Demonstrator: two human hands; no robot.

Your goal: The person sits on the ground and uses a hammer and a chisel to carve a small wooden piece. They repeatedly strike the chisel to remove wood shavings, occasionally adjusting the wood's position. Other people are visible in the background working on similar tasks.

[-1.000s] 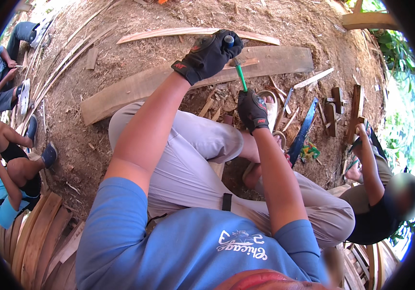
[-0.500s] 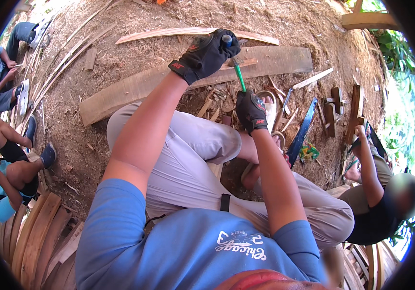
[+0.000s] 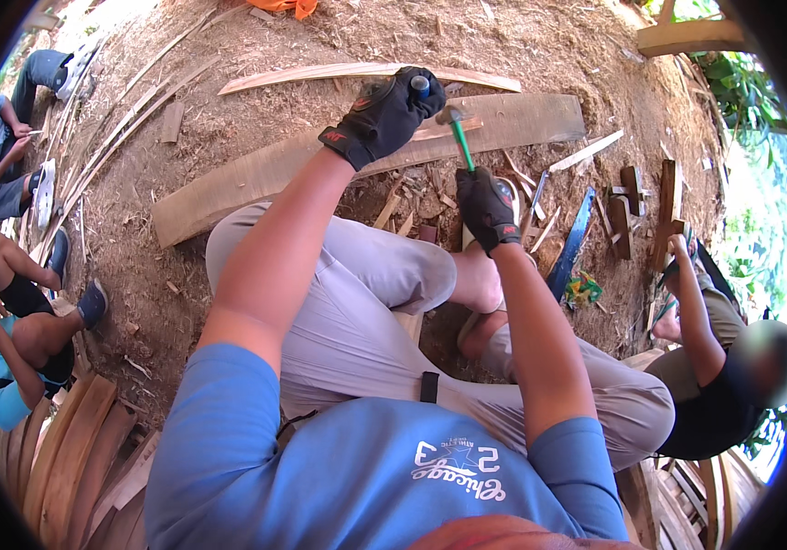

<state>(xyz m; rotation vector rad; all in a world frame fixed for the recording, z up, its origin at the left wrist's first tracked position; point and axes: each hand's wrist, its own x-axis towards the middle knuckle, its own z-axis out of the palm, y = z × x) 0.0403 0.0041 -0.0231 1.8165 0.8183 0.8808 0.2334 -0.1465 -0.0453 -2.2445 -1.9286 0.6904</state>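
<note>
My left hand (image 3: 377, 124), in a black glove, is closed around the handle of a tool whose blue end (image 3: 420, 85) pokes out above the fist; its lower part is hidden, so I cannot tell its kind. My right hand (image 3: 489, 209), also gloved in black, grips a hammer (image 3: 462, 145) by its green handle. The hammer's head is just right of the left fist, apart from the blue end. Beneath both lies a long, broad, curved plank (image 3: 256, 183), with a small pale wood piece (image 3: 458, 126) on it.
A thin wood strip (image 3: 320, 77) lies beyond the plank. At right are a blue handsaw (image 3: 573, 243) and dark wooden blocks (image 3: 622, 227). One person (image 3: 705, 367) sits at right, others (image 3: 22, 339) at left. Curved boards (image 3: 68, 449) are stacked at lower left.
The hammer's head has shifted right, widening its gap from the left fist. My left hand has come slightly left and nearer. The view has moved a little, showing more orange cloth at the top.
</note>
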